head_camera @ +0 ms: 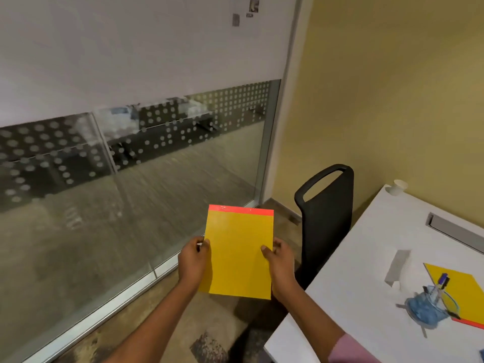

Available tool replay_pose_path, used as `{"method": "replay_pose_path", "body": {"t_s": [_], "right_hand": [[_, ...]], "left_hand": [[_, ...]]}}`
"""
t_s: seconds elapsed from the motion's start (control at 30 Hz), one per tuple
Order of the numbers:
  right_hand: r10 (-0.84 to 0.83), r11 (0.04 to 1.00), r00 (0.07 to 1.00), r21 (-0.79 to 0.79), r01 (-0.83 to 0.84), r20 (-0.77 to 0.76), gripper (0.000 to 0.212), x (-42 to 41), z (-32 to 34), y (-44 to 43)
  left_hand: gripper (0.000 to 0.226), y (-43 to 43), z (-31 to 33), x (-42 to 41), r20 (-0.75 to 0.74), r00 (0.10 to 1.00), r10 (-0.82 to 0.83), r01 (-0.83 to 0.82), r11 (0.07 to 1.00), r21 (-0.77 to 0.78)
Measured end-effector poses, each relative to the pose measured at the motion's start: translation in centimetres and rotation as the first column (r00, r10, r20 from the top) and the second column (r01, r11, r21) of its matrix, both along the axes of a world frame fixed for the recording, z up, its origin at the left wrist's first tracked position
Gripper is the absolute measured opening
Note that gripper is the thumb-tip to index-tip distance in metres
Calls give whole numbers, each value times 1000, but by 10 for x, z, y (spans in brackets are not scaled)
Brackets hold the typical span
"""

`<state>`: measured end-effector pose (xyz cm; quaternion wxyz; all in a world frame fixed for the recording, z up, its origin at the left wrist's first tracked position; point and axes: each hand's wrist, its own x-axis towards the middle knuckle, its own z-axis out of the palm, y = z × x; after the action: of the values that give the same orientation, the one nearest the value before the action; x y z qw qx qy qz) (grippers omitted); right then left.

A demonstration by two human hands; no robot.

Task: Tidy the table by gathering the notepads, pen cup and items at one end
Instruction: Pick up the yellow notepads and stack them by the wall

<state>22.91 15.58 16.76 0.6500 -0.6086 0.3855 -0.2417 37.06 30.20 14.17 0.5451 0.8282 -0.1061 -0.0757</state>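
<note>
A yellow notepad (239, 254) with a red top strip is held over the floor, left of the white table (353, 297). The left hand (195, 258) pinches its left edge and the right hand (279, 260) its right edge. A pen cup (427, 307) and a second notepad (463, 289) sit on the table. Wall papers (254, 6) are too blurry to read

White surface (340, 297), rectangular, seen at the right of the head view. Far corner: one white paper cup (398, 186), upright, near the edge. Along the far side: a recessed grey cable slot (455, 233), set flush. Towards the middle: a pale grey strip (397, 265), flat, its make unclear. Right side: one yellow notepad (466, 286) with a red edge, lying flat. A clear pen cup (429, 305), bluish inside, stands over the notepad's near edge; a blue-capped pen (443, 280) stands in it.
</note>
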Motion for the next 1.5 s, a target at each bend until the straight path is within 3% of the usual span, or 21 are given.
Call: {"method": "replay_pose_path", "body": {"t_s": [0.27, 0.4, 0.6, 0.93, 1.23, 1.5], "right_hand": [[-4, 1000, 999, 18, 3, 54, 31, 117, 1, -42], [1, 999, 992, 46, -7, 123, 24, 180, -5, -85], [-81, 996, 990, -13, 83, 118, 33, 260, 6, -147], [-270, 961, 957, -35, 275, 104, 44, 338, 22, -281], [-481, 873, 863, 3, 487, 153, 48, 375, 35, -412], [-678, 727, 719, 0, 686, 154, 64, 347, 46, -500]], "left_hand": [[22, -44, 7, 125, 48, 995, -88, 87, 996, 15], [26, -95, 6, 196, 95, 982, -161, 157, 986, 47], [33, -171, 24, 290, 177, 927, -329, 315, 943, 106], [39, -341, 55, 383, 206, 817, -539, 538, 840, 69], [42, -540, 66, 436, 220, 633, -742, 746, 661, 83], [44, -689, 81, 403, 228, 408, -884, 892, 439, 109]]}}
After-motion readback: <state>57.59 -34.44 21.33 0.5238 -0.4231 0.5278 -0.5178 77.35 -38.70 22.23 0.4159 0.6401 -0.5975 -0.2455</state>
